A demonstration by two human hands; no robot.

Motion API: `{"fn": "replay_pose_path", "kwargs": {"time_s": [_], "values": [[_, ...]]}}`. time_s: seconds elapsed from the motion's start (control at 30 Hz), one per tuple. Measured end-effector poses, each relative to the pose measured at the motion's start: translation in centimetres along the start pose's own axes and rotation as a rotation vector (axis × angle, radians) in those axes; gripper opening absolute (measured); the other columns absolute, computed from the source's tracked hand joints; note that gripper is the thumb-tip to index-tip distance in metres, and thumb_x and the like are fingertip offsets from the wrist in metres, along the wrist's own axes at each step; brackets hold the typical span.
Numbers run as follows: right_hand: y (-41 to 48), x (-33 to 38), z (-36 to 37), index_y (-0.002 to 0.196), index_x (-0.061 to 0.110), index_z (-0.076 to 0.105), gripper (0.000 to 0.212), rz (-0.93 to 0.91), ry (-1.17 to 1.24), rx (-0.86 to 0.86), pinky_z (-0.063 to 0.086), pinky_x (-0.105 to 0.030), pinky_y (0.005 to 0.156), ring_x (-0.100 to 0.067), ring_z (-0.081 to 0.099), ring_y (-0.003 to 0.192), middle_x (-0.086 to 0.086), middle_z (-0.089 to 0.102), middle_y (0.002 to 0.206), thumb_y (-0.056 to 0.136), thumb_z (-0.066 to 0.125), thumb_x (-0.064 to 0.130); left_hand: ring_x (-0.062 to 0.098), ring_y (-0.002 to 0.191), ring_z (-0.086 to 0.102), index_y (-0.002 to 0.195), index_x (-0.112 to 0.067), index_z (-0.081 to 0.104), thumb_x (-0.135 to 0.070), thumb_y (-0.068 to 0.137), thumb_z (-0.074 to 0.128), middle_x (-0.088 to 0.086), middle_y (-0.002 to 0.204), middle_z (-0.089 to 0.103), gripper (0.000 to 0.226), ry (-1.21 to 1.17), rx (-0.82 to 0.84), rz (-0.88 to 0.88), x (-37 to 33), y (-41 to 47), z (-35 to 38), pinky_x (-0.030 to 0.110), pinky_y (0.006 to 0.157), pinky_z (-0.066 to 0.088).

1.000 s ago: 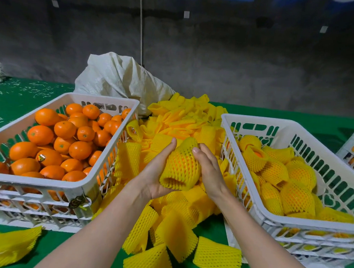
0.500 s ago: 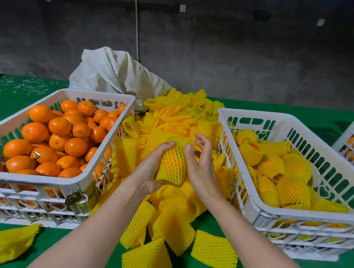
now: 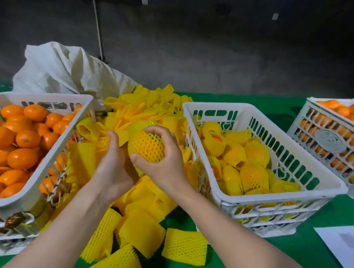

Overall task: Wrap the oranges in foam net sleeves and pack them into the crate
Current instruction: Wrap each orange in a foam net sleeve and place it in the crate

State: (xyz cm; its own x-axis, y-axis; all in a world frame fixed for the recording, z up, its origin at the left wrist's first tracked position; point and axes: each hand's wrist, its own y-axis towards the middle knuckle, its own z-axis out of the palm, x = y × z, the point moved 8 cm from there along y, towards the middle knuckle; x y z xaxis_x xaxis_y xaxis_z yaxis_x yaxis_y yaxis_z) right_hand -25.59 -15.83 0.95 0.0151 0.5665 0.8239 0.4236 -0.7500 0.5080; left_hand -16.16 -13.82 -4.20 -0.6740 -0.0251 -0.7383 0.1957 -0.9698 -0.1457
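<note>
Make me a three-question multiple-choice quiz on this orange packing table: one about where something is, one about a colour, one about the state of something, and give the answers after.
1. Where do the sleeved oranges lie?
A. In a bucket
B. In the right crate
C. On a shelf

2. What colour are the loose foam sleeves?
A. Yellow
B. Pink
C. White

3. The orange in the right hand is:
A. bare
B. peeled
C. inside a sleeve

Answers: 1 B, netted fruit lies in that crate; 2 A, every loose sleeve is yellow; 3 C, netting covers it, with orange skin showing through the holes.
</note>
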Motion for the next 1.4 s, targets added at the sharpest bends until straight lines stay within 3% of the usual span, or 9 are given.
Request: {"fn": "replay_pose_path", "kwargs": {"time_s": [0.17,0.33,0.4,0.5,0.63,0.83,1.1,1.23,1.4], "values": [[0.9,-1.0,-7.2,0.112,0.031,0.049,0.045,0.002,0.008,-0.147,0.04,-0.026,0.096,-0.013,0.046,0.117,0.002,0.053,0.12,0.072,0.071,0.029,0.004,0.056,0.063,0.09,-0.015,0.063,-0.023,0.102,0.042,-0.007,0.064,0.067,0.025,0.453,-0.343,0.248,1.8,1.3,0.9,0.022,0.053,0.049],[2.5,-5.1,-16.2,0.108,0.027,0.051,0.044,0.075,-0.059,-0.309,0.036,-0.012,0.088,-0.005,0.047,0.106,0.013,0.053,0.109,0.073,0.076,0.016,-0.003,0.061,0.056,0.075,-0.019,0.062,-0.005,0.094,0.053,-0.01,0.069,0.062,0.026,1.0,-0.074,0.538,5.6,3.8,9.8,0.014,0.058,0.042],[3.6,-7.6,-19.5,0.108,0.027,0.053,0.043,0.162,-0.123,-0.35,0.035,-0.011,0.083,-0.004,0.044,0.104,0.015,0.052,0.107,0.073,0.076,0.015,0.006,0.07,0.058,0.08,-0.013,0.064,-0.006,0.094,0.054,-0.008,0.074,0.063,0.019,1.24,0.047,0.611,7.0,5.9,14.0,0.023,0.065,0.043],[6.0,-11.8,-23.2,0.115,0.027,0.053,0.048,0.338,-0.249,-0.341,0.04,-0.025,0.08,-0.013,0.046,0.095,-0.004,0.05,0.118,0.073,0.075,0.019,0.034,0.088,0.06,0.092,-0.001,0.059,-0.005,0.091,0.05,0.017,0.092,0.066,0.01,1.6,0.145,0.552,10.1,9.7,17.2,0.04,0.072,0.043],[9.1,-17.0,-25.3,0.128,0.029,0.04,0.065,0.509,-0.433,-0.259,0.047,-0.037,0.082,-0.027,0.051,0.093,-0.012,0.041,0.123,0.073,0.073,0.02,0.04,0.098,0.06,0.116,-0.006,0.051,-0.016,0.095,0.049,0.023,0.104,0.064,0.024,1.861,0.181,0.328,13.2,12.3,15.8,0.037,0.068,0.043],[11.8,-22.9,-22.7,0.135,0.019,0.031,0.07,0.508,-0.665,-0.124,0.039,-0.042,0.097,-0.041,0.045,0.118,-0.016,0.033,0.138,0.079,0.072,0.029,0.023,0.069,0.06,0.111,-0.014,0.06,-0.022,0.094,0.055,0.011,0.082,0.069,0.019,1.703,0.049,0.409,11.9,12.7,14.7,0.03,0.059,0.04],[10.7,-25.5,-20.3,0.148,0.033,0.003,0.076,0.579,-0.999,0.146,0.017,-0.06,0.109,-0.047,-0.007,0.14,-0.012,-0.016,0.156,0.09,0.048,0.052,0.009,0.052,0.052,0.094,-0.019,0.061,-0.019,0.094,0.057,0.0,0.066,0.059,0.004,1.563,0.032,0.425,11.7,12.7,14.6,0.015,0.048,0.039],[10.8,-22.3,-19.7,0.149,0.026,0.009,0.068,0.484,-1.051,0.111,0.005,-0.059,0.113,-0.041,-0.004,0.143,-0.014,-0.006,0.157,0.094,0.043,0.047,0.011,0.069,0.056,0.099,-0.009,0.067,-0.01,0.093,0.057,-0.003,0.082,0.061,0.013,1.491,-0.037,0.514,10.5,12.0,14.6,0.013,0.058,0.04],[11.3,-13.0,-16.2,0.134,0.009,0.044,0.045,0.104,-0.688,-0.006,0.031,-0.034,0.104,-0.027,0.038,0.13,-0.012,0.044,0.139,0.094,0.052,0.027,0.02,0.074,0.061,0.084,-0.011,0.063,0.003,0.094,0.047,0.005,0.081,0.063,0.024,0.827,-0.335,0.422,6.7,10.0,10.1,0.023,0.064,0.051]]}}
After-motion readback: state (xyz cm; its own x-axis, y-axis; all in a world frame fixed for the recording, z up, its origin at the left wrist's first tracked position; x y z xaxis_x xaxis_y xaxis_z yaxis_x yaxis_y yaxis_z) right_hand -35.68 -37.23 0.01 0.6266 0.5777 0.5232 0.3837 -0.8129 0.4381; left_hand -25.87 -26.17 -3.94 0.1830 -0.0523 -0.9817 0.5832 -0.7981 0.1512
